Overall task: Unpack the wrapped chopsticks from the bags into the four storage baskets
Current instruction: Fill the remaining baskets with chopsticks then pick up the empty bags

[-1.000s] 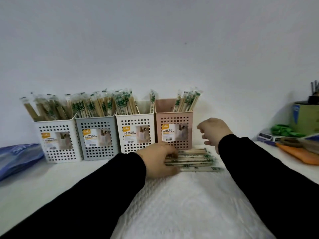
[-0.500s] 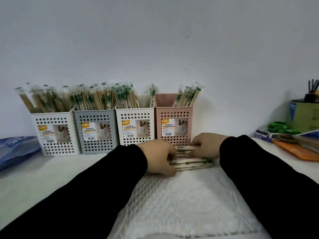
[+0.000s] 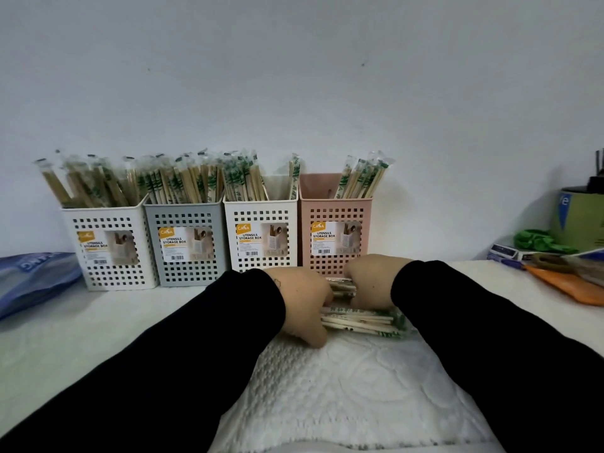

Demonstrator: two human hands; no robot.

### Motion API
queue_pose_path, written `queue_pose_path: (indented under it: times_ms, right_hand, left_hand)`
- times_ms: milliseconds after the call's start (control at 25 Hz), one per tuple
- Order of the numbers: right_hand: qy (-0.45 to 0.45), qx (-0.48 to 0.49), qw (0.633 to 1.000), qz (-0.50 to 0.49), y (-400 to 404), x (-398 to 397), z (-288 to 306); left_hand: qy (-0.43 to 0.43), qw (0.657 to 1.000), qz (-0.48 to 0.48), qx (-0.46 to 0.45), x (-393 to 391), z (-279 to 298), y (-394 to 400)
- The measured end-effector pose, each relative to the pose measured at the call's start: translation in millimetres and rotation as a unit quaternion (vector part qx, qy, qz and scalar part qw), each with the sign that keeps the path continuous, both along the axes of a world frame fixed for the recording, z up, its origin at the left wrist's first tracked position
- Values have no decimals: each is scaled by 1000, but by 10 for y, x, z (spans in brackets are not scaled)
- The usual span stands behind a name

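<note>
Head view: a loose pile of wrapped chopsticks (image 3: pixel 359 318) is being gathered between the left hand (image 3: pixel 305 305) and right hand (image 3: pixel 369 282), both curled around it, just before the pink basket (image 3: pixel 336 223). Next, a firm lift into that sparsely filled basket is judged necessary. Since the earlier frame, the right hand has been brought down onto the pile.

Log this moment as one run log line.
left hand: grips loose chopsticks | right hand: grips same bundle | pink basket: part-filled
</note>
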State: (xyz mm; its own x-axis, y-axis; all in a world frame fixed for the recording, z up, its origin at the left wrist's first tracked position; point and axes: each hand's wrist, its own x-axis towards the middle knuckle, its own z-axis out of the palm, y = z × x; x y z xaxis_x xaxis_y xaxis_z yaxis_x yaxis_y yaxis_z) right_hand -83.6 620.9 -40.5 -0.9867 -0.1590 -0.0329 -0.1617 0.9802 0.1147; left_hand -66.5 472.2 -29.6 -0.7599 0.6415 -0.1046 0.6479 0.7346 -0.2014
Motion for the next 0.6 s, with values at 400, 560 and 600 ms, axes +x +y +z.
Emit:
queue_pose_path:
  times_ms: [400,560,600]
  right_hand:
    - [134,-617,775,17,366,149,156]
    - [173,-728,660,69,249,176,176]
    - [174,-738,646,84,237,166,174]
  left_hand:
    - [-9,958,38,285,-202,149,-460]
    - [-67,729,64,678,-273,146,-509]
    - [-82,680,58,726,-279,148,-496]
